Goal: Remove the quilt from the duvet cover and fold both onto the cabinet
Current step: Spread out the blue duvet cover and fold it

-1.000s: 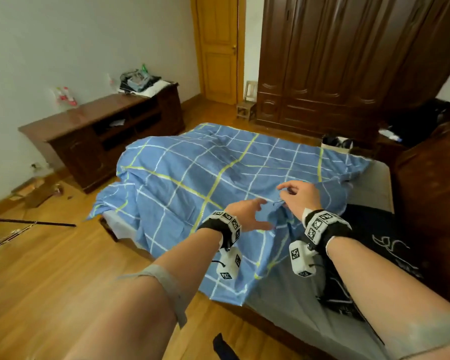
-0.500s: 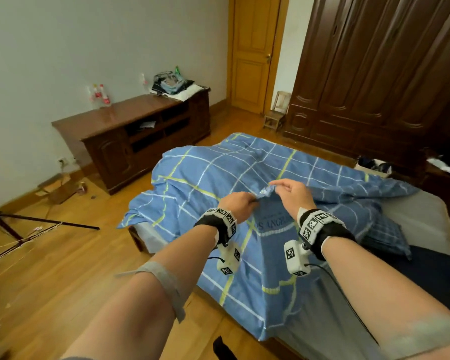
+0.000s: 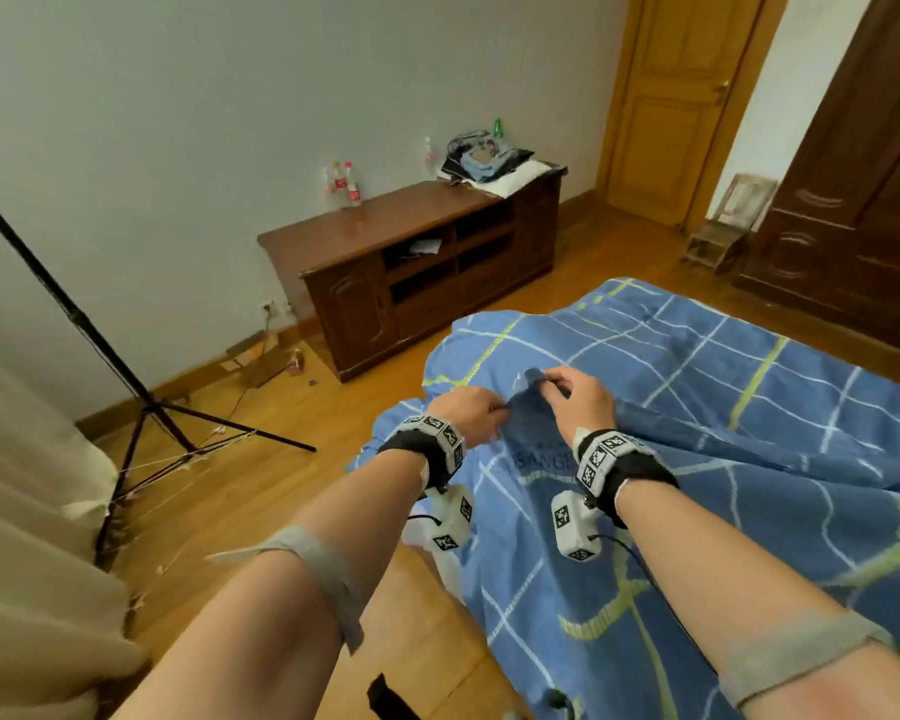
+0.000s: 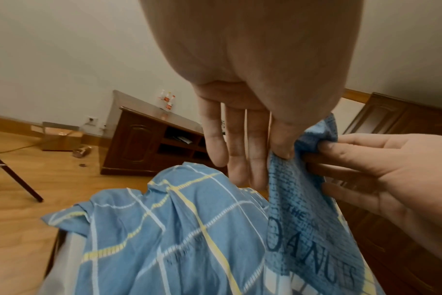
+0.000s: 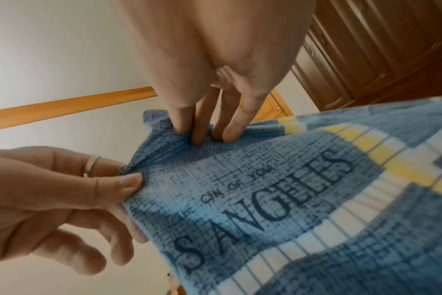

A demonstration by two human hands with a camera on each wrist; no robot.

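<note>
The cabinet (image 3: pixel 365 236) is standing against the wall at the left, well apart from the blue checked duvet cover (image 3: pixel 697 407) lying over the bed. The left hand (image 3: pixel 471 415) is pinching the cover's raised edge between thumb and forefinger, its other fingers hanging straight. Just beside it, the right hand (image 3: pixel 575 394) is pinching the same bunched edge with curled fingertips

The duvet cover (image 3: pixel 697 459) is blue with white and yellow-green check lines, lying rumpled across the bed, one corner (printed with dark lettering) lifted off it. The cabinet (image 3: pixel 411 267), dark brown wood with open shelves, stands against the wall beyond.
</note>
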